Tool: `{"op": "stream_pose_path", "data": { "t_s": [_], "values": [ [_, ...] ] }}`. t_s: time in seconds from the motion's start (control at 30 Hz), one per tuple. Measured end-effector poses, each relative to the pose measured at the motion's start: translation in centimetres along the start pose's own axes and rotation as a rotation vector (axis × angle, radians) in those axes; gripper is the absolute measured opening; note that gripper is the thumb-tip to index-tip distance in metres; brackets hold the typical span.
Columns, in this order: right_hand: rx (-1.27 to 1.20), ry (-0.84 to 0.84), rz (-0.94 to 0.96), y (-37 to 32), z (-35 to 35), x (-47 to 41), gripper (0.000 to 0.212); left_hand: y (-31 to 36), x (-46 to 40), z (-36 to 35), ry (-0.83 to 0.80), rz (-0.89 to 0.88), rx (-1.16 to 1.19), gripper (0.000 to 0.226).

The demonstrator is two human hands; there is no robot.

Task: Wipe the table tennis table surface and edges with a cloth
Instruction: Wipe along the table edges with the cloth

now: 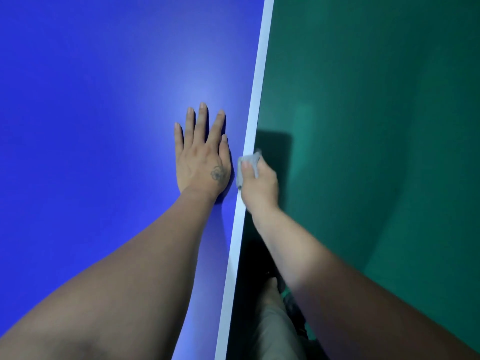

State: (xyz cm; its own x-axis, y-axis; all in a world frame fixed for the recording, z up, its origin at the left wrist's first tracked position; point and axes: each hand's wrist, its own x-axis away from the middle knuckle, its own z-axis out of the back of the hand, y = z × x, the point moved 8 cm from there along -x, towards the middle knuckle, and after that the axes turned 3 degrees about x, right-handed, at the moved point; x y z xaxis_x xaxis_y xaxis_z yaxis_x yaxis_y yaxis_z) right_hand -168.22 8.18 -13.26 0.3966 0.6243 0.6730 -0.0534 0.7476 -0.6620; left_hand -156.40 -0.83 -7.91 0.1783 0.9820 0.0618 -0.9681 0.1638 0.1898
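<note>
A trouser leg (272, 315) is showing below, beside the table's white edge (240, 224). Farther up that edge, the right hand (259, 181) is gripping the grey cloth (246, 166), thumb and curled fingers pinching it over the edge. Just left of it, the left hand (201, 152) is resting flat on the blue table (91, 113), fingers straight and slightly spread. Edge wiping is seemingly underway; next, the cloth probably needs sliding farther along the edge with steady pressure. Green floor (376, 126) is lying beyond.
</note>
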Motion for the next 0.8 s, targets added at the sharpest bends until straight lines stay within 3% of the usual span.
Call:
{"op": "stream_pose_path", "data": {
  "t_s": [0.17, 0.37, 0.8],
  "values": [
    [0.067, 0.017, 0.017, -3.9, 0.7, -3.1, 0.041, -0.2, 0.0, -0.1, -0.032, 0.024, 0.000, 0.058],
    [0.169, -0.034, -0.006, -0.7, 0.8, 2.3, 0.054, -0.3, 0.0, -0.2, -0.047, 0.039, -0.026, 0.059],
    [0.302, -0.032, -0.059, -2.5, 0.4, 0.1, 0.051, -0.2, -0.3, -0.5, -0.050, 0.030, -0.017, 0.059]
  ]
}}
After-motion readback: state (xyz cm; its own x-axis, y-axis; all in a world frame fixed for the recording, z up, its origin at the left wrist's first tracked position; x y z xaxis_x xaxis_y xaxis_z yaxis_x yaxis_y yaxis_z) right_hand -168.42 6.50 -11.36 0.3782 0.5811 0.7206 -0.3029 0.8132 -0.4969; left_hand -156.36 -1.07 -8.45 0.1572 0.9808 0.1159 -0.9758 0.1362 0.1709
